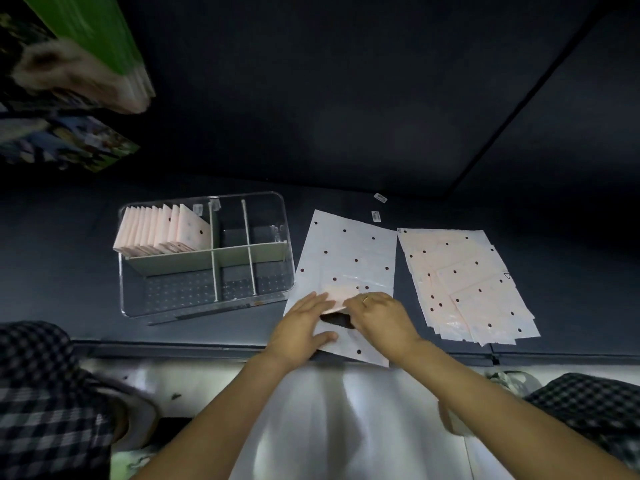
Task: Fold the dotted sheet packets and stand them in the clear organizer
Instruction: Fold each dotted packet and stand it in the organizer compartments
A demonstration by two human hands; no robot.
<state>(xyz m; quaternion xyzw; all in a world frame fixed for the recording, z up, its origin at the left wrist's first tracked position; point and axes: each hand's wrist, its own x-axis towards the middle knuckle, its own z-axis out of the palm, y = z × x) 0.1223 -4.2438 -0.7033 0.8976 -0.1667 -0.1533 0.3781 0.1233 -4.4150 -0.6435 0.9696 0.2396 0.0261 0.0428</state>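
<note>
A white dotted sheet packet (349,251) lies flat on the dark table in front of me. My left hand (300,325) presses flat on its near left part, fingers straight. My right hand (381,315) holds the sheet's near edge, which is turned up into a pink fold (337,295) between the hands. A spread pile of several pink dotted packets (467,282) lies to the right. The clear organizer (204,299) stands to the left; several folded packets (162,230) stand in its far left compartment.
Two small white labels (376,215) lie on the table beyond the sheet. A green-covered stack (100,39) and printed items sit at the far left. The table's front edge (207,344) runs just below my hands, with checked cloth at both lower corners.
</note>
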